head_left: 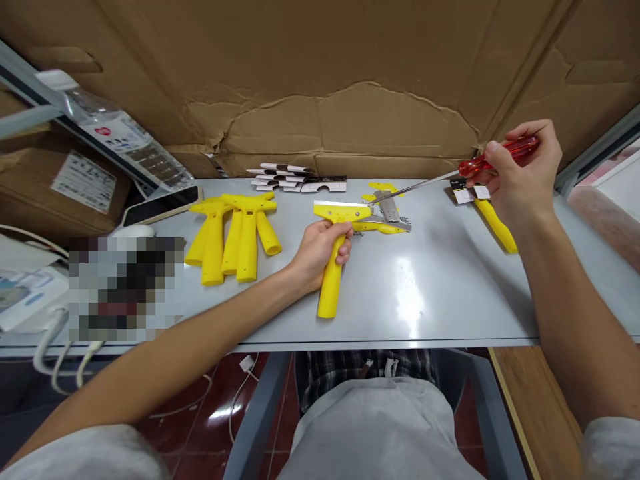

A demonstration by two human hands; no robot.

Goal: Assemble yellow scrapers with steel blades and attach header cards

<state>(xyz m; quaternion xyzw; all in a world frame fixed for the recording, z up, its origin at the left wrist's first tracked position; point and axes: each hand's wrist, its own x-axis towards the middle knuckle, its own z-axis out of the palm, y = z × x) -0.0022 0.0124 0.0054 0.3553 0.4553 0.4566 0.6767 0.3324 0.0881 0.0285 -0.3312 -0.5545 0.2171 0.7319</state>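
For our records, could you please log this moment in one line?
left hand: holding yellow scraper | right hand: holding red-handled screwdriver | screwdriver tip: near scraper's head

"what's in your hands rn?"

"yellow scraper (332, 270) in my left hand (317, 252), red-handled screwdriver (470, 166) in my right hand (525, 175), tip right by the scraper"

"and on your left?"

"bunch of yellow handles (247, 245) lol"

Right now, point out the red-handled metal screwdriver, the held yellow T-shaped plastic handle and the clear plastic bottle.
Screwdriver (469, 167), head view: front of its grip.
Held yellow handle (330, 280), head view: lower stem.
Bottle (120, 137), head view: label.
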